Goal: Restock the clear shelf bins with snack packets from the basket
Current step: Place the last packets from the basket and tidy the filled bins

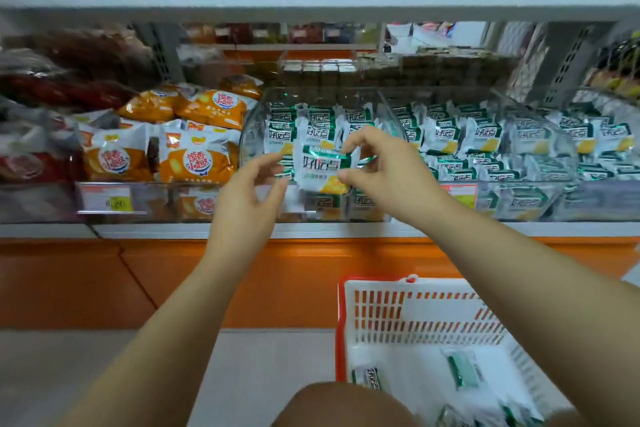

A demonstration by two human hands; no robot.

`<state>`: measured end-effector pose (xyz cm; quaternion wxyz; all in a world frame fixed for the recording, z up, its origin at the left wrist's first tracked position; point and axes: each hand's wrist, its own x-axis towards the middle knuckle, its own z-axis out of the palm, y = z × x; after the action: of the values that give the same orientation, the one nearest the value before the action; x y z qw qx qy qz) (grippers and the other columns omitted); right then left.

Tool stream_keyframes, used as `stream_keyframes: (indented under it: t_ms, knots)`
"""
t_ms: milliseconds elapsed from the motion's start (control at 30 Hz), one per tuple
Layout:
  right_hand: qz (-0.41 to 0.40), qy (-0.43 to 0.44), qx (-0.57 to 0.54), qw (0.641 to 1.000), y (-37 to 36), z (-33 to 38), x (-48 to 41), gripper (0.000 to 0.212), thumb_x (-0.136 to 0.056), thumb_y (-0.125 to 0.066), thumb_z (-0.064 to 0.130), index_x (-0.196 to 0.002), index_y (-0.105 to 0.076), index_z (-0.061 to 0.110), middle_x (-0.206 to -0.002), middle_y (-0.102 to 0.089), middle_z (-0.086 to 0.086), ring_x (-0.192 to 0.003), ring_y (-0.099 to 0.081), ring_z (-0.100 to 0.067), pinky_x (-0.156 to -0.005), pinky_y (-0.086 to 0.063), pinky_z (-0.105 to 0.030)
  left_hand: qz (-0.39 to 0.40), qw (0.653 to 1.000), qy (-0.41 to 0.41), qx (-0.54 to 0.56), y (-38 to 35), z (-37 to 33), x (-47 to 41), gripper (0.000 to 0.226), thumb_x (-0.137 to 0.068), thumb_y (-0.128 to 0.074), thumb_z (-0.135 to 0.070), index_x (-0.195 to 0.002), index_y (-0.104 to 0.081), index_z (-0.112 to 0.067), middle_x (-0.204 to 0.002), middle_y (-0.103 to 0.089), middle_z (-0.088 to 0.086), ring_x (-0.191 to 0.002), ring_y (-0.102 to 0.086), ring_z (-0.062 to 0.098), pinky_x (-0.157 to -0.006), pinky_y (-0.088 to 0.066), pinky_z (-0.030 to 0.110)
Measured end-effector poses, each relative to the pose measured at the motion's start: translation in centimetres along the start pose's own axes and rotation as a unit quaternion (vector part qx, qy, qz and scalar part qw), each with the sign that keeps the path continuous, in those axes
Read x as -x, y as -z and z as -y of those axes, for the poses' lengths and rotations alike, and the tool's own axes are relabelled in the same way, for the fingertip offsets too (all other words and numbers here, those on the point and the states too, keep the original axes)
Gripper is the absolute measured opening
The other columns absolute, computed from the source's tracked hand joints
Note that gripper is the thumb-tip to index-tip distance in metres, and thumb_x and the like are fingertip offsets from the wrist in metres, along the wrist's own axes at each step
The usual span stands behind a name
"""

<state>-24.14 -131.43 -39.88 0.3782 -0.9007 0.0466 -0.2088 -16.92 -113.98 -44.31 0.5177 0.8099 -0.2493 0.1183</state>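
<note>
both arms are reaching up toward 12 o'clock. the right hand (381, 166) is pinching the right edge of a green-and-white snack packet (317, 166) between thumb and forefinger, holding it upright over the front of the clear bin (250, 135). the left hand (242, 198) is hovering at the packet's 9 o'clock with fingers loosely spread, holding nothing; whether it is touching the packet is unclear. the basket (381, 285) is sitting at 5 o'clock, its near corner running out of view, with blurred loose packets (464, 369) inside.
</note>
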Motion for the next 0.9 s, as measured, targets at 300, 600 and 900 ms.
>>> stream_keyframes:
  t_ms: [300, 600, 900]
  knots:
    - [-0.033, -0.02, 0.038, 0.999, -5.1, -3.0, -8.6, 0.019, -0.088, -0.067, 0.02, -0.099, -0.052, 0.024, -0.081, -0.046, 0.007, -0.06, -0.042, -0.008, -0.052, -0.035, -0.021, -0.074, 0.932, -0.166, -0.312, -1.0, 8.9, -2.3, 0.025, -0.087, -0.055, -0.032, -0.107, -0.069, -0.023, -0.12, -0.059, 0.008, -0.114, -0.051, 0.029, -0.109, -0.023, 0.053]
    - [0.019, -0.016, 0.118, 0.993, -11.1, -4.2, -15.4, 0.021, -0.087, -0.068, 0.015, -0.102, -0.054, 0.019, -0.086, -0.053, -0.006, -0.076, -0.049, -0.023, -0.062, -0.034, -0.03, -0.139, 0.927, -0.229, -0.263, -2.4, 11.8, -2.9, 0.02, -0.092, -0.05, -0.036, -0.112, -0.051, -0.036, -0.123, -0.044, -0.005, -0.119, -0.045, 0.02, -0.114, -0.015, 0.049]
    - [0.095, -0.027, 0.274, 0.957, -10.2, -3.9, -15.8, 0.044, -0.09, -0.064, 0.027, -0.132, -0.053, 0.021, -0.134, -0.032, -0.014, -0.108, -0.051, -0.036, -0.096, -0.044, -0.043, -0.123, 0.929, -0.225, -0.268, -2.3, 11.9, -2.7, 0.02, -0.095, -0.048, -0.036, -0.114, -0.054, -0.034, -0.122, -0.048, -0.001, -0.121, -0.046, 0.021, -0.115, -0.012, 0.045]
